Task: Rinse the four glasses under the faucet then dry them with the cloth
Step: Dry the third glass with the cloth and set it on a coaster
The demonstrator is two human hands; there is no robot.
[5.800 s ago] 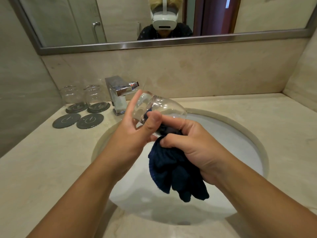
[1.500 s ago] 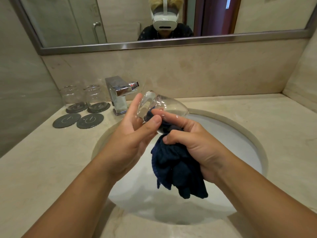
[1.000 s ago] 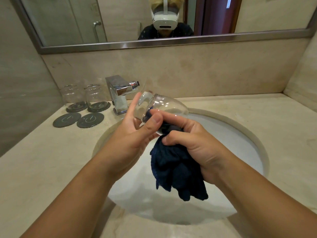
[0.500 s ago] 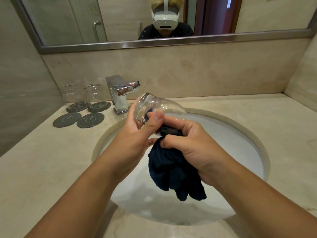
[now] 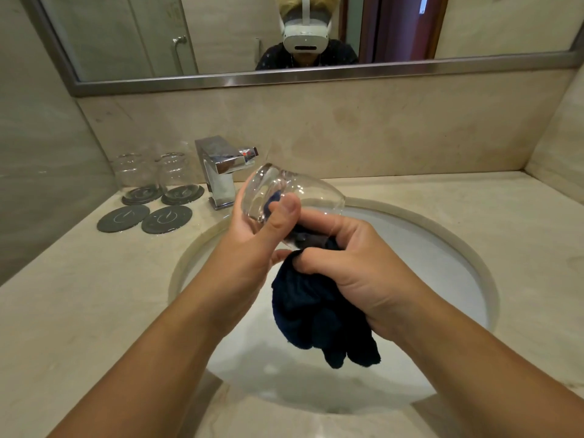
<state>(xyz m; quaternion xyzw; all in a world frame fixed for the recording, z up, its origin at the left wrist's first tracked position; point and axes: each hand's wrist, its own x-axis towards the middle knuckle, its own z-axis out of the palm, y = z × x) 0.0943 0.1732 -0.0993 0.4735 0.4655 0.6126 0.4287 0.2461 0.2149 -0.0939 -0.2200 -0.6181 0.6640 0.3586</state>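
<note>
Two glasses (image 5: 136, 173) stand on coasters (image 5: 142, 195) at far left, the faucet (image 5: 221, 172) just right of them. Over the sink (image 5: 442, 254), the left hand (image 5: 249, 248) curls round a tilted glass (image 5: 306, 191); the right hand (image 5: 357, 270) grips the cloth (image 5: 316, 320), its top apparently pushed inside the glass.

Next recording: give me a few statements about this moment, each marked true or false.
1. The left hand grips a glass over the sink; the right hand holds the cloth. True.
2. The cloth is white. False: it is dark blue.
3. Two glasses stand on the back coasters, left of the faucet. True.
4. The front coasters bear glasses too. False: both are bare.
5. Water streams from the faucet. False: no stream shows.
</note>
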